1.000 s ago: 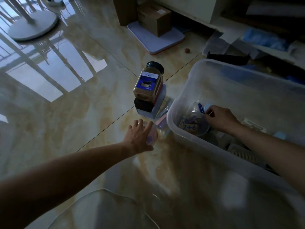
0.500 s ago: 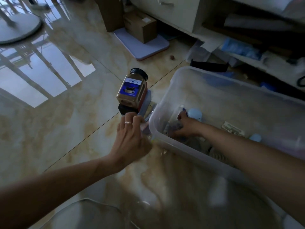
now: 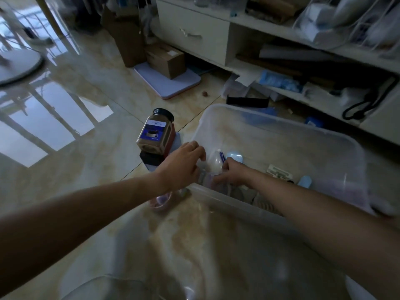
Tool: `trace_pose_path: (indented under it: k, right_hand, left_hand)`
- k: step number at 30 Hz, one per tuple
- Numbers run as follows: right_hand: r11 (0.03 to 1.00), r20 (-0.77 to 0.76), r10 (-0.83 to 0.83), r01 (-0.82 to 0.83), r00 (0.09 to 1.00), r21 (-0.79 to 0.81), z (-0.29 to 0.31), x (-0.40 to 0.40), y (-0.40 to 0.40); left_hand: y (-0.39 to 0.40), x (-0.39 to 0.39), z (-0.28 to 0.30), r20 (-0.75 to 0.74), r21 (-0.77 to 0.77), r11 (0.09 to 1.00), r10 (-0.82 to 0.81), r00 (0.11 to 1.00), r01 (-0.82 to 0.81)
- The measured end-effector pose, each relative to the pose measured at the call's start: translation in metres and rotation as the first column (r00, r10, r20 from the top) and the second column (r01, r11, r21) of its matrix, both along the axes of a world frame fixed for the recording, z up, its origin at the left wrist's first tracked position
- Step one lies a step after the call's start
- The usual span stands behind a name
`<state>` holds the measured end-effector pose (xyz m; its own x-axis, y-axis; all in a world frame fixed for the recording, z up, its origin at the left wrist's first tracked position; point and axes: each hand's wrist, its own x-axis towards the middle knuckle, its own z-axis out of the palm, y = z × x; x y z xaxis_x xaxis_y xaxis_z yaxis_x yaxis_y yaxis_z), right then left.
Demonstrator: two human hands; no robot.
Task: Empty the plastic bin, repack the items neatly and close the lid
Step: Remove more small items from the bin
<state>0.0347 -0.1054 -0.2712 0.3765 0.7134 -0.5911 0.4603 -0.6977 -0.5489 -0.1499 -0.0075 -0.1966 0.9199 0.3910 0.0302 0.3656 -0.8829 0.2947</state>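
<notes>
glossy marble floor (image 3: 86, 169), clear plastic bin (image 3: 281, 131), purple mat (image 3: 173, 87)

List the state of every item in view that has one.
plastic bin: open, lid off, items still inside
jar: capped, upright on a dark box outside the bin
drawer: closed
left hand: at the bin's near corner, fingers relaxed
right hand: inside the bin, gripping a clear bag

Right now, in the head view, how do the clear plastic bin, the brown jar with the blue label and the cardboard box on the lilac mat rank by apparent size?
1. Clear plastic bin, by far the largest.
2. Cardboard box and brown jar with the blue label: they look alike, and the jar is nearer, so unranked.
</notes>
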Motion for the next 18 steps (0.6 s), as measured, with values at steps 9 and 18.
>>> trace_pose_path:
  k: [9,18]
  right_hand:
    - [0.887,-0.413,-0.342,0.435,0.844,0.156,0.039,0.021,-0.026]
    - [0.866,-0.636,-0.315,0.488,0.704,0.11,0.052,0.025,-0.042]
  left_hand:
    - [-0.023,0.032,0.009,-0.262,-0.203,0.979,-0.021,0.965,-0.034]
    - [-0.025,0.046,-0.005,-0.085,-0.408,0.904,0.102,0.991,-0.128]
